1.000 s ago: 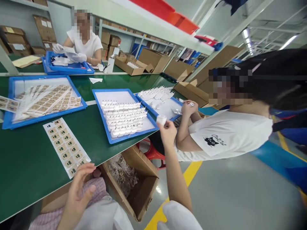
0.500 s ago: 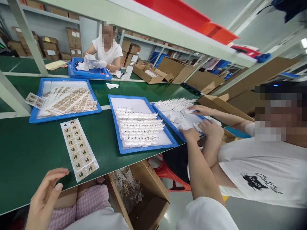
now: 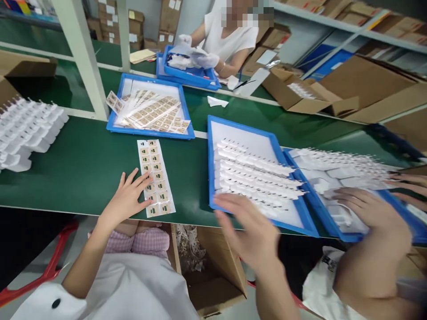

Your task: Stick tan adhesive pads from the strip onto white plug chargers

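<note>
My left hand (image 3: 128, 198) lies with spread fingers on the left side of a sheet of square tan stickers (image 3: 162, 178) with dark marks. The sheet rests flat near the table's front edge. My right hand (image 3: 250, 226), slightly blurred, hovers at the near left corner of a blue-rimmed tray (image 3: 211, 160). Its fingers are stretched out and apart, and I see nothing held in it. Rows of small white parts (image 3: 250, 171) with thin dark wires sticking up fill much of that tray.
Another blue tray (image 3: 191, 129) holds a pile of sticker sheets. White wired pieces (image 3: 31, 129) stand at far left. To the right, a co-worker's hand (image 3: 370, 209) is over a second parts tray (image 3: 312, 204). Across the table a person (image 3: 230, 44) handles white items. An open carton (image 3: 216, 275) sits below.
The view has swung right to left, showing more of the left side. My left hand has come onto the sticker sheet. My right hand has drawn back from the far-right tray.
</note>
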Available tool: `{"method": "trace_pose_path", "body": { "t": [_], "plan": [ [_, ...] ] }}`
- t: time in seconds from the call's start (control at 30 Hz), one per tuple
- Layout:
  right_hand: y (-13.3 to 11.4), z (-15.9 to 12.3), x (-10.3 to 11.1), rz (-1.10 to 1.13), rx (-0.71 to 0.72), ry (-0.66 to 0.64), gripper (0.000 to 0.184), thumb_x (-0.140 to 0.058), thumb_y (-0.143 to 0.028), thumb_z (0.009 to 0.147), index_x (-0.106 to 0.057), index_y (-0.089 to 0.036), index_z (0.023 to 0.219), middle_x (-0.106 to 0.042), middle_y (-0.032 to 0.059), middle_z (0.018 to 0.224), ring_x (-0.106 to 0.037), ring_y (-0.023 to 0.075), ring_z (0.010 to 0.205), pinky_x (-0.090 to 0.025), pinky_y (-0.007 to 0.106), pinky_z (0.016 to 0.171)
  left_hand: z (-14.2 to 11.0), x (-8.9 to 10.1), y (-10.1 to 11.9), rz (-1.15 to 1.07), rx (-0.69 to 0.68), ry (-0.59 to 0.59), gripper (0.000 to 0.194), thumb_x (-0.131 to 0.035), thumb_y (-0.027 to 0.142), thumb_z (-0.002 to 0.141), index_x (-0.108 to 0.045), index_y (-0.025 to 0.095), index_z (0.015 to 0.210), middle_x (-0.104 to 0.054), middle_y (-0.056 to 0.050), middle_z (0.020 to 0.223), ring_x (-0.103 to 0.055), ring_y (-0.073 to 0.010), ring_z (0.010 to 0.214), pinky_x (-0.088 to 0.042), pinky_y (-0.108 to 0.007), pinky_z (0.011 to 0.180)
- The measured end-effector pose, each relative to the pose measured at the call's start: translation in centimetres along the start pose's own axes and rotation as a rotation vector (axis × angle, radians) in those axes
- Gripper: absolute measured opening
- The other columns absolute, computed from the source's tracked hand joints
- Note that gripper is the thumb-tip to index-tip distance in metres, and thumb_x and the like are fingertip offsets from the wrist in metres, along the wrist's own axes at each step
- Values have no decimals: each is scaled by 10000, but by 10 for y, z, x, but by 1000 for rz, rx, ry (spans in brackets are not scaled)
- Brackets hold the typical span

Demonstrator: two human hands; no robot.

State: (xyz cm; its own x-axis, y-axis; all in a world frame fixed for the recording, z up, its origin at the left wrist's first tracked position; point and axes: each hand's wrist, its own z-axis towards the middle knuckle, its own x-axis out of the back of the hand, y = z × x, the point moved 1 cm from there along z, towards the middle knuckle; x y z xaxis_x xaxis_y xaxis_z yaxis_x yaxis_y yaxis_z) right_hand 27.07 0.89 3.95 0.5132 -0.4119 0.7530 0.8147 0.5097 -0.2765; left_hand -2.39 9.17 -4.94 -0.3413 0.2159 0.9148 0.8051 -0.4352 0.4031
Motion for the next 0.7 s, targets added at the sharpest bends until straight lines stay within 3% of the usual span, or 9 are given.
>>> {"method": "trace_pose_path", "body": {
  "t": [0.1,0.23,0.33,0.47,0.6,0.7],
  "plan": [
    [-26,3,-60,246,-58,-196,316,-604,-219,998,-659,-276,1303,-767,89,1203,-743,253,1111,-644,430,948,-2,-4,0,4,-18,4,600,-604,490,987,-497,283,1539,-416,-45,1682,-230,-414,1614,-129,-774,1275],
    [-24,3,-116,351,-187,-305,458,-573,-347,1018,-565,-281,1471,-661,119,1435,-596,305,1386,-549,543,1131,-12,-4,1,-37,-57,9,607,-657,459,959,-521,256,1514,-502,-84,1621,-282,-429,1579,-121,-819,1244],
    [-15,23,-140,326,-209,-351,496,-514,-351,1031,-526,-253,1518,-568,126,1549,-486,310,1490,-453,581,1216,-21,-4,6,-72,-82,-16,583,-729,405,906,-578,256,1449,-566,-93,1549,-318,-449,1541,-116,-857,1214],
    [10,74,-173,242,-255,-331,488,-440,-263,1021,-552,-196,1492,-562,142,1550,-479,309,1485,-392,587,1244,-30,-8,14,-87,-117,-15,564,-769,349,870,-604,255,1401,-587,-90,1504,-324,-445,1526,-98,-856,1220],
    [30,111,-205,179,-284,-351,490,-524,-230,959,-605,-112,1427,-652,198,1424,-572,357,1348,-442,597,1172,-33,-12,15,-79,-123,2,560,-772,366,868,-600,241,1387,-584,-99,1493,-325,-451,1518,-101,-861,1218],
    [29,113,-214,165,-261,-362,475,-606,-285,939,-638,-129,1387,-672,179,1395,-576,355,1305,-462,570,1142,-28,-10,10,-56,-145,-19,553,-746,373,891,-577,230,1398,-573,-108,1500,-333,-441,1520,-140,-844,1225]
  ]
}}
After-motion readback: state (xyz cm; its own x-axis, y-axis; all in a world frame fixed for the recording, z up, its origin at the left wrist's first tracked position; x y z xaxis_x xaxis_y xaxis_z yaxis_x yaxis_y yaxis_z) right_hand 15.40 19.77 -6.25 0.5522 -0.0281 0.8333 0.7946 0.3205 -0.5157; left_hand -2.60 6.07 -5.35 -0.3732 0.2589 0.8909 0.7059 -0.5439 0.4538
